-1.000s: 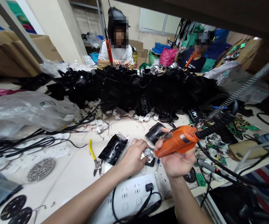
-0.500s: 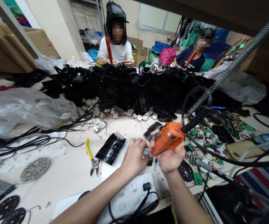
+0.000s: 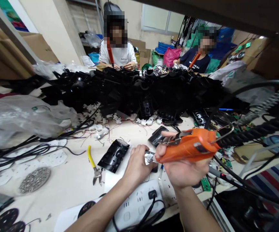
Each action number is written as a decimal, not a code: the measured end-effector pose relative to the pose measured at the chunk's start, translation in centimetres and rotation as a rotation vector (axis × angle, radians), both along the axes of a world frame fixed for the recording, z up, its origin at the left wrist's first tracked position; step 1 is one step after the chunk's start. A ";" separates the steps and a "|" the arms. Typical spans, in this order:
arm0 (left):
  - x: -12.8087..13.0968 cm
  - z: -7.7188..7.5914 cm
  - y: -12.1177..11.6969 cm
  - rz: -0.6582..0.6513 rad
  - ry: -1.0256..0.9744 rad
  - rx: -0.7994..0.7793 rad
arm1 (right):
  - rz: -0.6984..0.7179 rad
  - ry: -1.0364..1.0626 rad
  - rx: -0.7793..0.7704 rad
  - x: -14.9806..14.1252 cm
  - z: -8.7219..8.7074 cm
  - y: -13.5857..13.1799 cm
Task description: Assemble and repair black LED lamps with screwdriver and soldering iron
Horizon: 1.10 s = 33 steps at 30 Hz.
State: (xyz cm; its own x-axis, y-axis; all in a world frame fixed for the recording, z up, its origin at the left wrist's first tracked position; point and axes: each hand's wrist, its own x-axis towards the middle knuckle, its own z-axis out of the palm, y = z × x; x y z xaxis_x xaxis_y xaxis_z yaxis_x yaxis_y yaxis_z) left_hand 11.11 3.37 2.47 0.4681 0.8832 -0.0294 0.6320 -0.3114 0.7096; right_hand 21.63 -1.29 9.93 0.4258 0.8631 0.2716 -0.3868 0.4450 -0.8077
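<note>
My right hand is wrapped round an orange electric screwdriver, tilted nearly level with its tip toward the left. My left hand pinches a small round whitish part against the table, and the screwdriver's tip meets it there. Fingers cover much of that part, so its kind is unclear. Left of this hand lies a glossy black plastic housing; a second black housing sits just beyond the fingers. Yellow-handled cutters rest further left. A white power strip is under my forearms.
A heap of black plastic shells spans the table's far side. At left are a pile of screws, black cables and a clear plastic bag. A soldering iron lies at right. Two people sit opposite.
The screwdriver first tilted up and drew nearer my body, then swung back to nearly level, its spring cable shifting right. My left hand keeps its pinch. The view shifted slightly.
</note>
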 end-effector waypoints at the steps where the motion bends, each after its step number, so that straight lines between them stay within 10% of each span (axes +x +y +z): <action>1: -0.1 -0.1 0.0 0.008 -0.004 -0.002 | 0.021 -0.001 -0.008 -0.2 0.0 0.2; 33: -2.0 0.7 0.0 -0.061 -0.074 -0.062 | 0.045 -0.171 -0.036 -2.1 -2.2 3.8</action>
State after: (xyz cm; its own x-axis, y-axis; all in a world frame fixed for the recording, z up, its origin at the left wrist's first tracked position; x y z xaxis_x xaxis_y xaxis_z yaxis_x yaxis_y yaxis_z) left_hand 9.12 3.40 3.18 0.5238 0.8506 -0.0461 0.5581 -0.3018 0.7729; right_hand 19.52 2.50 7.76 0.3370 0.8906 0.3052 -0.2610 0.3999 -0.8786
